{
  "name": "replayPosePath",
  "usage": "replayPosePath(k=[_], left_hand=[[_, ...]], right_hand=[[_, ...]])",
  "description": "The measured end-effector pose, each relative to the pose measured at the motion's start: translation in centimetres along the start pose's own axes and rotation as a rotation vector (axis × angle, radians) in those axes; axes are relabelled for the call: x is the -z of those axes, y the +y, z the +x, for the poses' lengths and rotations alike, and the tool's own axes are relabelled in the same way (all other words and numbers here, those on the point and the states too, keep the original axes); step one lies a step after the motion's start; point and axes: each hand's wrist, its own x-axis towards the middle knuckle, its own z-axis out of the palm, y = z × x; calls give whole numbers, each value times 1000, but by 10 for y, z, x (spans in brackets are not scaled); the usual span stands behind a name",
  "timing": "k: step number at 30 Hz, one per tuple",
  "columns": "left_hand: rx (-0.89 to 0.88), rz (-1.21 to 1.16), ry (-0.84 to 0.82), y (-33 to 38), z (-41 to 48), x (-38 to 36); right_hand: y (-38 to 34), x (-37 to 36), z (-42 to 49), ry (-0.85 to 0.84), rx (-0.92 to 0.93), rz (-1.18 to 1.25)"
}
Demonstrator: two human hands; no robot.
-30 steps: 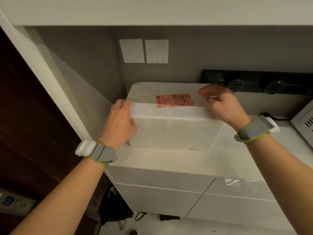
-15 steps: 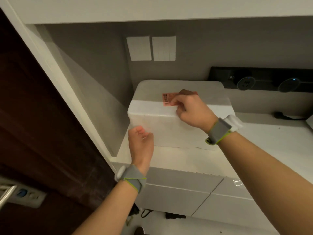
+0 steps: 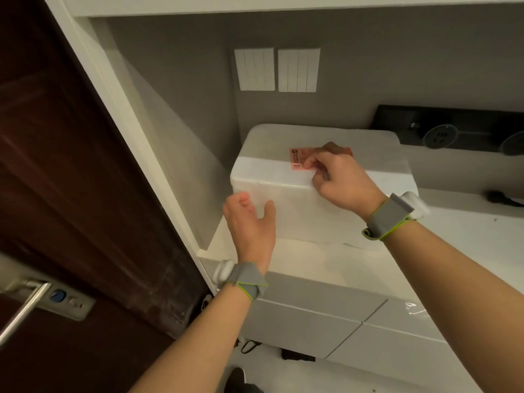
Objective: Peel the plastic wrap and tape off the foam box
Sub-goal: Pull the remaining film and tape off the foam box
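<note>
Your right grip (image 3: 340, 182) pinches the pink label (image 3: 299, 158) atop the foam box (image 3: 297, 217); below and left of it, your left grip (image 3: 251, 225) hangs loosely open, holding nothing

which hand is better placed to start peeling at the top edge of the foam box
Right. The right hand sits on the foam box's top front edge, fingertips curled on the tape band beside the pink label. The left hand is open by the front left corner, likelier for steadying.

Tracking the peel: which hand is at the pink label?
The right hand, pinching at the pink label atop the foam box; the left hand is open by its front-left corner.
</note>
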Motion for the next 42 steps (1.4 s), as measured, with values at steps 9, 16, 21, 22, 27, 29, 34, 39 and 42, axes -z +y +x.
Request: replayPosePath(k=[9,16,21,22,27,29,34,39,42], left_hand=[[-362,316,-67,-8,12,7],[-447,420,-50,-10,15,8],[-405,370,-40,-14,15,8],[-389,356,-43,-16,13,9],[-487,444,-100,-23,9,13],[-528,461,-98,-22,13,15],[-595,515,-112,-19,18,19],[-604,540,-110,-17,20,19],[-612,552,-107,-19,22,18]], right_hand=[[0,2,0,-27,0,-3],[1,1,-1,-36,9,-13],[1,2,0,-41,1,-19],[1,2,0,-41,1,-21],[2,1,-1,-43,-3,-25],[3,1,0,-41,-4,-30],[4,-1,1,-48,-3,-41],[4,-1,1,-51,3,-44],[4,1,0,-59,3,-34]])
